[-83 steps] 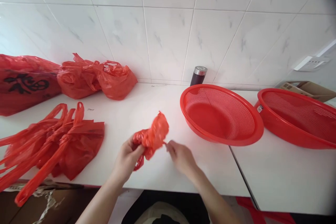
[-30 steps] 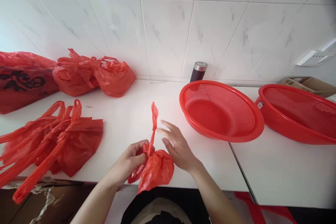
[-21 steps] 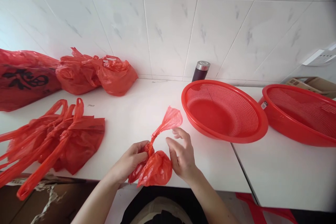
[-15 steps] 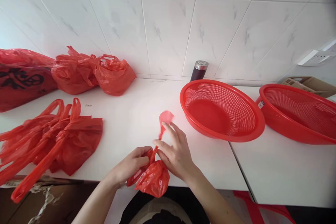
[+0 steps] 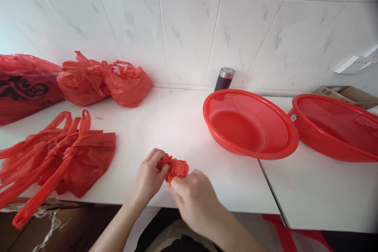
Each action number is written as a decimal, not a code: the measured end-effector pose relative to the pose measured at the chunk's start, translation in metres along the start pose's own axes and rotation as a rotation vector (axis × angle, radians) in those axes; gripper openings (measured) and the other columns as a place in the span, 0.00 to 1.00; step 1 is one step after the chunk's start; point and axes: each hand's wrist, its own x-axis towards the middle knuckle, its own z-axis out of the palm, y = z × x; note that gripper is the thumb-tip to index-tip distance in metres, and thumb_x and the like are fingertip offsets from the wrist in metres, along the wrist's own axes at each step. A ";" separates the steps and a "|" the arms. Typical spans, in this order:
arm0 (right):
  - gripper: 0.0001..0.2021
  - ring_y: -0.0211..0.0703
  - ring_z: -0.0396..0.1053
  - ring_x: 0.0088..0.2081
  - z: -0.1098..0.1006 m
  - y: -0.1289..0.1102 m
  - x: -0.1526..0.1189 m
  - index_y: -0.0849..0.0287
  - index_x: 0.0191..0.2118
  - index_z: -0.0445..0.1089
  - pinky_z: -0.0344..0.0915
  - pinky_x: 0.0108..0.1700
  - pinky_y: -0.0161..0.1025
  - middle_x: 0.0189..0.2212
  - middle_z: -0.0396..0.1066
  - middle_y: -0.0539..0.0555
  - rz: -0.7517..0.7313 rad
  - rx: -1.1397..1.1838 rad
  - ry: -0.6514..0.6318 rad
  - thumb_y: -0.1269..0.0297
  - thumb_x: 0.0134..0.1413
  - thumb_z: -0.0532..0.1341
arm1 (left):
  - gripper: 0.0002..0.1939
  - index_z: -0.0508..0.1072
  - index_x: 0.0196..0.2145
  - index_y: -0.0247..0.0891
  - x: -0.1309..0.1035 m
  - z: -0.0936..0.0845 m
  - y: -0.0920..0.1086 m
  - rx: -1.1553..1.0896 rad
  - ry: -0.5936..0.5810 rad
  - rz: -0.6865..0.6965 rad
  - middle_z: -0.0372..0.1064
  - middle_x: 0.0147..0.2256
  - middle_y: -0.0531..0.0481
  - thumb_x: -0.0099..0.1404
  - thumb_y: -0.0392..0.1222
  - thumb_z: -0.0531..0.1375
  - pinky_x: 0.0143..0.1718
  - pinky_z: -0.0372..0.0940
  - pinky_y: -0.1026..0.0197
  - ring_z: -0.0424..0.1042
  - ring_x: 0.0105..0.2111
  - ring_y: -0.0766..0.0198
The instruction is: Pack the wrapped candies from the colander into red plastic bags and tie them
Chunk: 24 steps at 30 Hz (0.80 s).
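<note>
- Fingers of the right hand (image 5: 197, 201), nearest, are curled in and blurred against the near right edge of the crumpled red bag (image 5: 178, 168); whatever they pinch is hidden, so I cannot tell how far closed they are.
- Fingers of the left hand (image 5: 150, 175) are folded firmly round the bag's left end, thumb pressed on it.
- Bag, one in hand, sits between both sets of fingers, over the white desk (image 5: 141, 134). By its creases I judge it thin film: very light, limp, a little slippery, likely to tear under a sharp tug. Its bunched middle, where layers gather, should give the surest hold.
- Flat red bags (image 5: 88, 163), one pile left of the fingers and well apart, overlap too much to count.
- Perforated red baskets, two: one (image 5: 236, 130) beyond and right of the fingers, the other (image 5: 327, 141) farther right.
- Bulging red bags, three, far to the left beyond the fingers: one marked in black (image 5: 31, 90), two plain ones (image 5: 82, 84) (image 5: 130, 86) beside it.
- Flask (image 5: 223, 83), one, beyond the nearer basket.
- Cardboard box (image 5: 348, 96), one, far right of the fingers.
</note>
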 end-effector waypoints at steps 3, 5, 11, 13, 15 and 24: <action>0.17 0.34 0.49 0.22 -0.024 0.031 0.014 0.58 0.23 0.54 0.45 0.30 0.36 0.18 0.55 0.45 0.161 0.143 0.066 0.62 0.64 0.50 | 0.10 0.64 0.24 0.39 -0.007 -0.013 0.005 0.020 -0.260 0.086 0.61 0.28 0.56 0.51 0.25 0.52 0.27 0.56 0.66 0.60 0.26 0.70; 0.19 0.34 0.50 0.23 -0.017 0.050 0.019 0.57 0.23 0.53 0.47 0.29 0.34 0.19 0.53 0.45 0.328 0.427 0.042 0.56 0.65 0.49 | 0.08 0.64 0.25 0.39 -0.007 -0.022 0.009 -0.192 -0.397 -0.002 0.62 0.30 0.55 0.54 0.27 0.53 0.25 0.56 0.67 0.61 0.25 0.71; 0.21 0.34 0.57 0.22 0.058 0.031 0.002 0.58 0.24 0.58 0.55 0.28 0.33 0.19 0.59 0.46 0.433 0.858 -0.103 0.50 0.64 0.47 | 0.11 0.62 0.25 0.38 0.003 -0.014 0.008 -0.805 -0.094 -0.363 0.59 0.22 0.59 0.53 0.41 0.62 0.20 0.55 0.71 0.54 0.16 0.77; 0.22 0.34 0.58 0.21 0.067 0.012 -0.005 0.58 0.26 0.60 0.57 0.29 0.33 0.17 0.60 0.47 0.433 0.809 -0.140 0.51 0.66 0.44 | 0.11 0.63 0.27 0.38 0.002 -0.003 0.002 -0.801 0.018 -0.417 0.58 0.20 0.60 0.53 0.44 0.62 0.20 0.57 0.70 0.56 0.17 0.75; 0.19 0.35 0.61 0.22 0.063 0.001 -0.008 0.58 0.29 0.63 0.57 0.29 0.34 0.19 0.62 0.48 0.417 0.648 -0.165 0.54 0.66 0.47 | 0.09 0.63 0.26 0.39 -0.004 0.005 -0.004 -0.757 0.036 -0.421 0.60 0.20 0.59 0.54 0.42 0.62 0.20 0.58 0.70 0.59 0.18 0.72; 0.19 0.31 0.55 0.16 0.036 -0.002 -0.015 0.58 0.28 0.60 0.55 0.22 0.30 0.15 0.60 0.44 0.460 1.010 -0.336 0.53 0.67 0.47 | 0.06 0.72 0.32 0.41 -0.048 -0.009 -0.013 -0.071 -0.105 0.009 0.71 0.40 0.47 0.64 0.35 0.55 0.38 0.66 0.62 0.72 0.37 0.60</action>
